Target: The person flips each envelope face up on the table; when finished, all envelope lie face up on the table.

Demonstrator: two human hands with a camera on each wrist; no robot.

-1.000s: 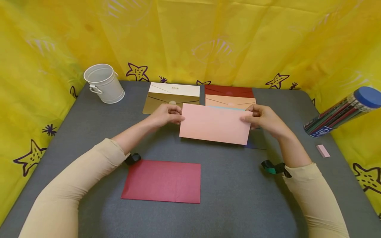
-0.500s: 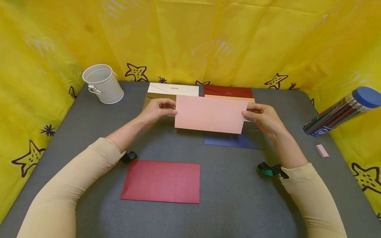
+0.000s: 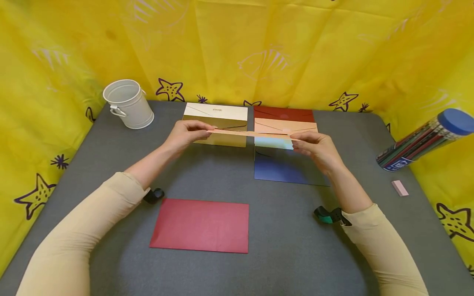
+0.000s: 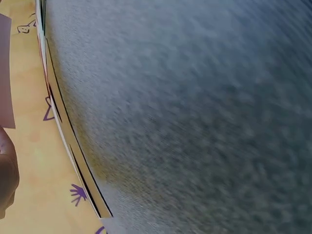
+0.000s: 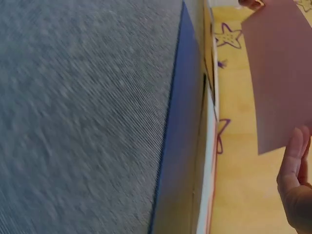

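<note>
A flat pink paper envelope (image 3: 252, 133) hangs above the grey felt table (image 3: 296, 246) at centre — white metal bucket (image 3: 127, 103) at 10 o'clock, dark red paper sheet (image 3: 201, 225) at 7 o'clock.

White bucket (image 3: 128, 104) far left; pencil tube (image 3: 426, 139), eraser (image 3: 400, 188) right.

Seven envelopes show: a pink one (image 3: 252, 133) held above the bench, plus gold (image 3: 222, 130), cream (image 3: 216, 110), dark red (image 3: 284, 112), peach (image 3: 285, 125), blue (image 3: 285, 169) and crimson (image 3: 201, 225). One white bucket (image 3: 127, 103). One pencil tube (image 3: 426, 139). One eraser (image 3: 400, 188).
</note>
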